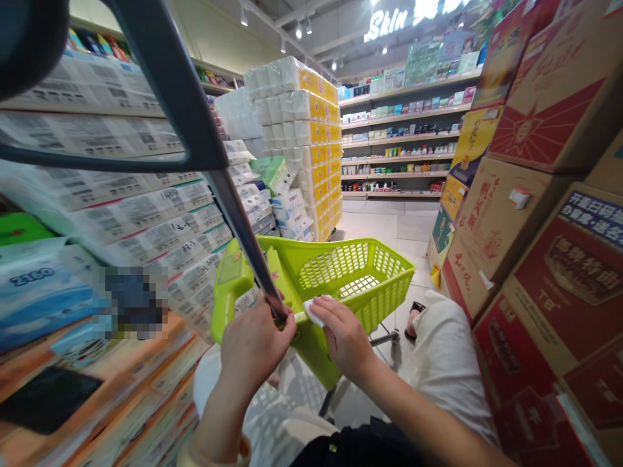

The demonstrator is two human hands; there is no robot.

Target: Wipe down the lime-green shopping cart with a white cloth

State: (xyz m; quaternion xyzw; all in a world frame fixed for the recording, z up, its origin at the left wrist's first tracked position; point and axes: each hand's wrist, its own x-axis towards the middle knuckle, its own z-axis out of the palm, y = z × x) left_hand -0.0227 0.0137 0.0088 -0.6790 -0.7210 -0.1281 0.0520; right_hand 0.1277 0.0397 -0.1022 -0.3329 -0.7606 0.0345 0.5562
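In a supermarket aisle between stacked toilet-paper packs (296,130) and cardboard cartons (530,259), the left hand (256,344) is clamping a dark trolley pole (238,227), while the right hand (343,337), just beside it, is pressing a white cloth (314,312) against the lime-green basket (360,279), only green mesh showing inside.

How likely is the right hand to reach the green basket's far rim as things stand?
Likely yes. The right hand presses a white cloth at the near side of the lime-green plastic basket, and nothing appears to cross the open basket toward the far rim, though it would need a forward stretch.
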